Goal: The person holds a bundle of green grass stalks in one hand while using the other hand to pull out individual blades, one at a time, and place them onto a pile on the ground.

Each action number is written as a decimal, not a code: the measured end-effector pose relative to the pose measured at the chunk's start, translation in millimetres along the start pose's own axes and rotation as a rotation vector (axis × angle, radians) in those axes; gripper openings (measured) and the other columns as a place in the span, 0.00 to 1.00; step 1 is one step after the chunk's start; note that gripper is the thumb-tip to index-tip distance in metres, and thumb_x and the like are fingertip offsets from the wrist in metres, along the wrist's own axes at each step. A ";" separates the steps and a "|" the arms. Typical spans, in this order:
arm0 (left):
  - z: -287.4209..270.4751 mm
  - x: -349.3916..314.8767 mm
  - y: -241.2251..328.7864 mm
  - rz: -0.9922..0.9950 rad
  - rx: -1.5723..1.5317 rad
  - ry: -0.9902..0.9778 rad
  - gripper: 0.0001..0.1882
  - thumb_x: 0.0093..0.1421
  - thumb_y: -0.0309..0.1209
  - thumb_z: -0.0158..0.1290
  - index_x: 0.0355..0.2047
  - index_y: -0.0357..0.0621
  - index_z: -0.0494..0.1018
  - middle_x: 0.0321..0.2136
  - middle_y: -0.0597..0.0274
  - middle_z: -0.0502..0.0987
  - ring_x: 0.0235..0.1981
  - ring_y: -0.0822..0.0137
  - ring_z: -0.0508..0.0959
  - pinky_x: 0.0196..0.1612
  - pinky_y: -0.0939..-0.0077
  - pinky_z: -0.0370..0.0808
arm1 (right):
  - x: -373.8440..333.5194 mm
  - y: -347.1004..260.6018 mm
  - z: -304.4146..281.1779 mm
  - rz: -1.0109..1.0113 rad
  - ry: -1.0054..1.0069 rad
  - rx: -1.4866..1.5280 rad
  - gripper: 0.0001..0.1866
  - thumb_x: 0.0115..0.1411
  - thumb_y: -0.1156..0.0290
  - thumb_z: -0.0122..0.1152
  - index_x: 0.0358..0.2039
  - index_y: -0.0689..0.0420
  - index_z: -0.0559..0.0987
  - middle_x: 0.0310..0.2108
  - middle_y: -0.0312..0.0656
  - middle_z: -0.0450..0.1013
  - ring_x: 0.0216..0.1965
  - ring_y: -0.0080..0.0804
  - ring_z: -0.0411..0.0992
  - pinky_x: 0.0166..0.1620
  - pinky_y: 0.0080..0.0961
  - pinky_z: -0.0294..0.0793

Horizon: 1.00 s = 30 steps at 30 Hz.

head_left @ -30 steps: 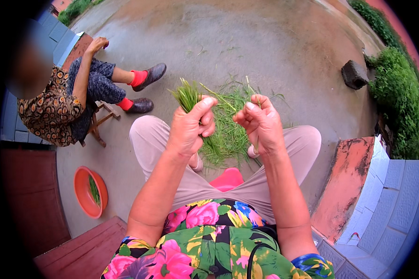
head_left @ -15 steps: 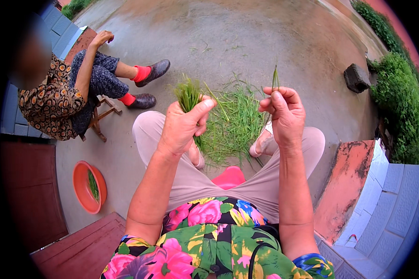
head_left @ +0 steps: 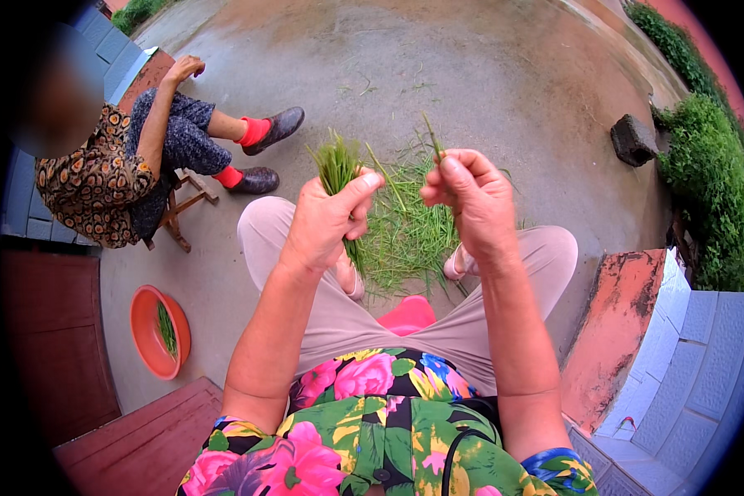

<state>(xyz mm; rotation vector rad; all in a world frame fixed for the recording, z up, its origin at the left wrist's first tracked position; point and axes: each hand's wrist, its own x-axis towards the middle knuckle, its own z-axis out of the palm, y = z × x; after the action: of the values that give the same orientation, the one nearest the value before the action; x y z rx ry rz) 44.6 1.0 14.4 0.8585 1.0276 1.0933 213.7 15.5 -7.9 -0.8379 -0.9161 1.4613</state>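
Observation:
My left hand [head_left: 329, 217] is closed round a bundle of thin green stalks [head_left: 336, 165], whose tops stick up above the fist and whose lower ends show beneath it. My right hand [head_left: 474, 198] pinches a thin green stalk [head_left: 432, 136] between thumb and fingertips, its tip leaning up and left. The two hands are apart, level above my knees. On the ground between my feet lies a loose pile of long green stalks [head_left: 417, 219], partly hidden by my hands.
An orange basin [head_left: 145, 331] with some green stalks stands at the left. A person [head_left: 99, 182] sits on a wooden stool [head_left: 192, 194] at the upper left. A pink seat [head_left: 407, 317] shows beneath me. A dark block [head_left: 634, 139] and bushes [head_left: 707, 182] are at the right.
My right hand has moved left, toward my left hand, and the stalk in it now tilts left. My left hand keeps its hold on the bundle nearly in place.

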 end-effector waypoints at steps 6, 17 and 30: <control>-1.1 1.4 -2.0 -0.013 0.013 -0.001 0.05 0.53 0.28 0.48 0.26 0.40 0.67 0.10 0.72 0.59 0.08 0.82 0.55 0.10 0.88 0.52 | -2.8 -3.1 17.6 0.095 -0.032 -0.093 0.14 0.48 0.69 0.59 0.34 0.62 0.70 0.24 0.32 0.68 0.24 0.15 0.65 0.27 0.12 0.64; -5.6 -1.3 0.0 -0.083 -0.122 -0.047 0.07 0.54 0.31 0.48 0.28 0.39 0.68 0.11 0.72 0.60 0.08 0.82 0.55 0.10 0.89 0.52 | 3.9 -1.1 17.2 0.204 -0.104 -0.342 0.10 0.49 0.66 0.58 0.21 0.61 0.74 0.17 0.29 0.66 0.19 0.13 0.60 0.21 0.12 0.58; -6.9 0.3 -10.0 -0.108 -0.034 -0.014 0.06 0.52 0.29 0.50 0.28 0.40 0.68 0.11 0.73 0.60 0.08 0.82 0.55 0.11 0.89 0.52 | 1.4 0.3 27.8 0.169 -0.054 -0.250 0.09 0.48 0.68 0.59 0.21 0.61 0.74 0.17 0.30 0.67 0.19 0.13 0.60 0.22 0.12 0.59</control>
<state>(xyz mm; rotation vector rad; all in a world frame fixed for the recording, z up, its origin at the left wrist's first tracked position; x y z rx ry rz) 40.9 -0.8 2.9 0.7735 1.0291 1.0095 188.5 14.7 4.0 -1.0857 -1.1061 1.5404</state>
